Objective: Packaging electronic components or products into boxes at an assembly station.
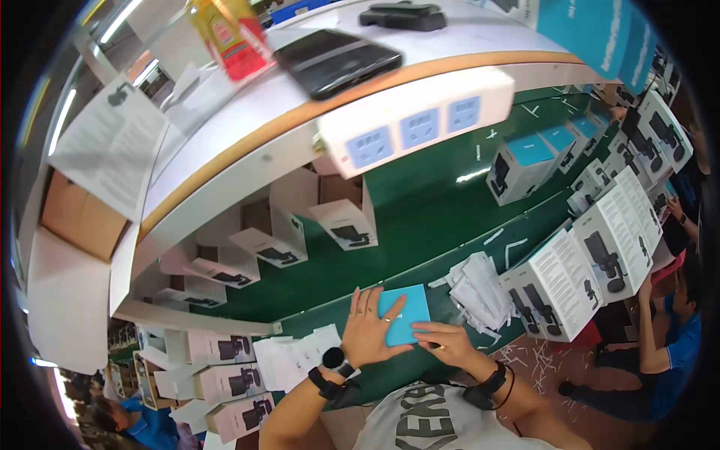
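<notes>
In front of my body is a bright blue rectangle (416, 300) with a small pale mark. Its sides do not show, so I cannot tell whether it is a box top or a booklet. My left hand (369, 330) spreads over its left part, one finger lying across the blue face and the thumb along the near edge. At its near right corner, the fingers of my right hand (446, 345) are close together against the edge. A watch (334, 358) and a dark band are on my left wrist; a dark band (491, 379) circles my right.
Folded white papers (480, 296) lie right of my hands, sheets (300, 356) left. Open cartons (345, 217) and blue-topped boxes (517, 169) line the green bench. A power strip (416, 120) edges the shelf above. A person in blue (679, 330) sits at right.
</notes>
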`<state>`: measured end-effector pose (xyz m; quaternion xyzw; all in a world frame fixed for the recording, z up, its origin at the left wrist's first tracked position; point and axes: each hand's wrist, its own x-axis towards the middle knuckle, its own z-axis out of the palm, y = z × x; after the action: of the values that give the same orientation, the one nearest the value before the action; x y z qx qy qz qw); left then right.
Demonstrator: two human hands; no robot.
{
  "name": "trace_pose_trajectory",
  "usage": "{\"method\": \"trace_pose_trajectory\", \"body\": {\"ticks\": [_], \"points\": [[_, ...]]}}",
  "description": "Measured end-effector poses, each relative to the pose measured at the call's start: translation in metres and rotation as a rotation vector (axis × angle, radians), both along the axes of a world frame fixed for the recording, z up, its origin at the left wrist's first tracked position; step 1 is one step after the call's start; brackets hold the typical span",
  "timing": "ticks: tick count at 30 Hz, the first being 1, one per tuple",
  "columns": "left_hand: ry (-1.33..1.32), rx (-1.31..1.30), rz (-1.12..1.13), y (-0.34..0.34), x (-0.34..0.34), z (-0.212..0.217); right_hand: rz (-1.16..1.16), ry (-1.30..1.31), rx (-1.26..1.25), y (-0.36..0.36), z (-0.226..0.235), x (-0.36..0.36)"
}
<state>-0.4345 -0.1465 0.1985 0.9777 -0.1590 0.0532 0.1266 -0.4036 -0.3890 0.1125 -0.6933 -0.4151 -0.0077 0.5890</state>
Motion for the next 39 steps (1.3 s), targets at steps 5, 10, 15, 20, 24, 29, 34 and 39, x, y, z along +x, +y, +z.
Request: {"method": "trace_pose_trajectory", "body": {"ticks": [5,10,15,20,24,29,34,39], "points": [[-0.181,-0.113,0.045,-0.029,0.115,0.01,-0.213,0.593,0.042,-0.056,-0.005,-0.011],[-0.184,-0.021,0.19,-0.126,0.292,0.01,-0.367,0.897,-0.046,-0.108,-0.036,-0.027],[-0.348,-0.136,0.269,-0.087,0.414,-0.103,-0.502,0.987,0.026,-0.126,-0.072,-0.026],[-0.58,-0.552,0.215,0.054,0.415,-0.128,-0.506,1.116,0.102,-0.135,-0.06,-0.036],[-0.637,0.449,0.534,0.112,0.338,-0.113,-0.289,1.116,0.028,-0.101,-0.048,-0.004],[0.107,0.412,0.424,0.051,0.207,-0.011,-0.217,0.637,0.068,-0.021,-0.025,0.076],[-0.048,0.291,0.218,0.018,0.026,0.015,-0.223,0.425,-0.037,0.045,0.022,0.094],[-0.214,-0.253,0.214,-0.024,-0.072,-0.005,-0.231,0.224,-0.135,0.044,-0.008,0.021]]}}
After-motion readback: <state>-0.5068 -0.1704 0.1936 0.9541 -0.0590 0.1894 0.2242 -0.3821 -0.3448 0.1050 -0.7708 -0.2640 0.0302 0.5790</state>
